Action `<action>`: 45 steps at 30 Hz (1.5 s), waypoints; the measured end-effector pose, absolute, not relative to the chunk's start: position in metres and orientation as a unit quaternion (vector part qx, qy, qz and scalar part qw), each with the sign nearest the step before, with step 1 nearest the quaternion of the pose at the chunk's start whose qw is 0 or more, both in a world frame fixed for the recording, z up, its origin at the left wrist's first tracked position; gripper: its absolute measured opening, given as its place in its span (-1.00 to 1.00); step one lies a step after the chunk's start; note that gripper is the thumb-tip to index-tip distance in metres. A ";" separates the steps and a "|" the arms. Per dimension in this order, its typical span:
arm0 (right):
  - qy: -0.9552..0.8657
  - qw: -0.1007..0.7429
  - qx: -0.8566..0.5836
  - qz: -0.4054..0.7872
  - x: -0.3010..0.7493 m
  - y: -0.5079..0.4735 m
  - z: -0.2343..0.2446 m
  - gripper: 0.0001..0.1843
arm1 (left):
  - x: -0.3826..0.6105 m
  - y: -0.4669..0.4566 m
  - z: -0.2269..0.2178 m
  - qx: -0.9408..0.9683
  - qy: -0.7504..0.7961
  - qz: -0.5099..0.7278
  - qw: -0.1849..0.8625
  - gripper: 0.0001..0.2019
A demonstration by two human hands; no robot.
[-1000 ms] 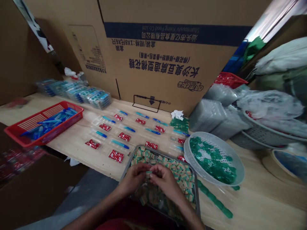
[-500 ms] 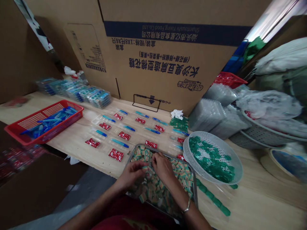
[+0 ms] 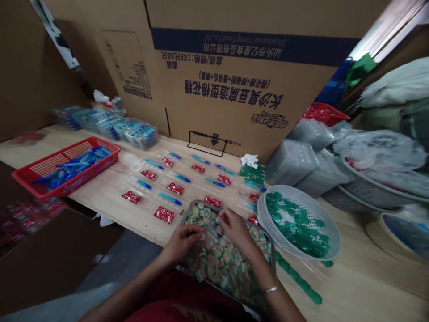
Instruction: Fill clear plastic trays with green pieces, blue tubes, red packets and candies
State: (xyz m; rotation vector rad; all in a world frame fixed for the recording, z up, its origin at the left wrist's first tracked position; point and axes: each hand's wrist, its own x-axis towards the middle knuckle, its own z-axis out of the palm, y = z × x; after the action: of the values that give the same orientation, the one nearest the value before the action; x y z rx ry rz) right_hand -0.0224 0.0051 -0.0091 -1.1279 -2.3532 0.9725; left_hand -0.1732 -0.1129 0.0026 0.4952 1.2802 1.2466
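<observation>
Over the steel tray (image 3: 191, 210) at 12 o'clock, left hand (image 3: 182, 243) and right hand (image 3: 235, 228) curl inward, fingertips among jumbled striped candies (image 3: 223, 266) with no common axis, right hand nearer the far rim; any grasp cannot be told.

Dark red top (image 3: 161, 308) at bottom edge of frame, thin silver bangle (image 3: 271, 289) on R wrist, lower right.

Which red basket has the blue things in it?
The red mesh plastic basket on the left holds the blue plastic pieces. The other red basket, far right, sits behind stacked clear plastic trays, showing no blue.
</observation>
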 end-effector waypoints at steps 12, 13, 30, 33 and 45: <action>-0.884 0.035 -0.431 0.178 -0.028 -0.022 0.001 -0.76 | -0.170 -0.095 -0.010 0.284 0.586 0.551 0.522 -0.80; -0.887 0.033 -0.428 0.171 -0.028 -0.023 0.001 -0.75 | -0.170 -0.094 -0.011 0.289 0.587 0.552 0.516 -0.81; -0.744 0.285 -0.380 0.469 -0.022 -0.037 0.015 -0.91 | -0.150 -0.093 -0.002 0.321 0.541 0.588 0.508 -0.72; -0.750 0.307 -0.371 0.453 -0.020 -0.040 0.011 -0.90 | -0.149 -0.091 -0.003 0.291 0.551 0.608 0.492 -0.74; -0.742 0.223 -0.390 0.497 0.008 -0.002 0.006 -0.93 | -0.140 -0.090 -0.005 0.468 0.571 0.508 0.444 -0.73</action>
State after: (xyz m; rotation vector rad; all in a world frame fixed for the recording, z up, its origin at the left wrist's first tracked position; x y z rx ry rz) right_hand 0.0077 -0.0025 0.0062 -1.0782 -2.0499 1.3727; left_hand -0.1404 -0.0902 -0.0049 1.1609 1.4152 1.2591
